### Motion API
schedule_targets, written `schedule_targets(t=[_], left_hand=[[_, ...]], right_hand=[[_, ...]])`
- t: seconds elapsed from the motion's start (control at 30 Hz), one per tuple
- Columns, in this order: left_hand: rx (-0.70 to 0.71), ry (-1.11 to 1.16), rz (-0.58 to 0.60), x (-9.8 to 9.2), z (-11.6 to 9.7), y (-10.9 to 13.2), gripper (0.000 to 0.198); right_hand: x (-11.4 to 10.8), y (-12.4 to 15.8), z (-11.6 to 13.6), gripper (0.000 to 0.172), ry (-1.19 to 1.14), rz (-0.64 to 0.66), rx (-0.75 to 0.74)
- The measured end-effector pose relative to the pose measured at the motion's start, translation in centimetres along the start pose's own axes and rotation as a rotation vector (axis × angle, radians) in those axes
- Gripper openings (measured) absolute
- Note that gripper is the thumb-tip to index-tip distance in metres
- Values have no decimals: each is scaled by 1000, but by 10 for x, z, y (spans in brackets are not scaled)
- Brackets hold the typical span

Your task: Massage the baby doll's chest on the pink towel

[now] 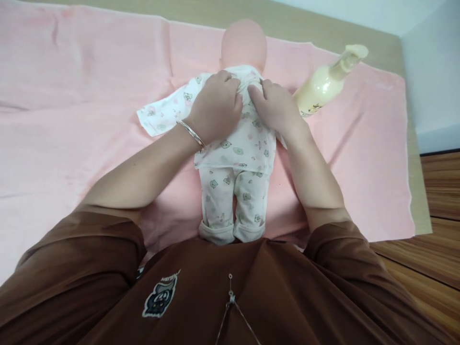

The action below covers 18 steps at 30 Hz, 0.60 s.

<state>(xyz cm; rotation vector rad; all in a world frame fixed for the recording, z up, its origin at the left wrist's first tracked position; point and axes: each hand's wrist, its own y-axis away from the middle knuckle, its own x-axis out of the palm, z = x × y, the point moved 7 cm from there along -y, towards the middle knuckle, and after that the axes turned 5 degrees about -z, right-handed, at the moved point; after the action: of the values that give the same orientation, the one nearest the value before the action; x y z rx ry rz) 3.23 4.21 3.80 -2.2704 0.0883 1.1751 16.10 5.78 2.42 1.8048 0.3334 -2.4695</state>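
Pink towel (72, 96) covers a wooden table (419, 191), seen from above by the person standing at its near edge. A doll (244, 43) lies lengthwise in the middle of the towel, its bald head away from the person and its feet touching the person's brown top. It wears a pale printed shirt (240, 143) and matching trousers (230, 191).

Both hands rest on the doll's chest, just below the neck. The left hand (215, 112), a bracelet (190, 133) at its wrist, is curled tight and pinches a fold of the shirt. The right hand (276, 110) is beside it, its fingers also closed on the cloth. A cream pump bottle (323, 84) lies on its side near the right hand.

The shirt looks thin, soft and limp, so it is best gripped by its edges. The doll seems light and likely to shift.
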Motion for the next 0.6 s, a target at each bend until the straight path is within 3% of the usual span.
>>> schedule_targets(t=[0.17,0.3,0.4,0.6], left_hand=[[-221,-35,71,16,38,-8,19],[-240,-38,66,22,46,-8,25],[-198,-74,30,16,34,-5,20],[89,-184,51,-2,-13,3,21]], right_hand=[[-16,25,43,31,61,-102,-122],[-17,32,56,27,-17,-129,-127],[-14,22,44,28,4,-134,-93],[-2,-1,8,53,-8,-29,-17]])
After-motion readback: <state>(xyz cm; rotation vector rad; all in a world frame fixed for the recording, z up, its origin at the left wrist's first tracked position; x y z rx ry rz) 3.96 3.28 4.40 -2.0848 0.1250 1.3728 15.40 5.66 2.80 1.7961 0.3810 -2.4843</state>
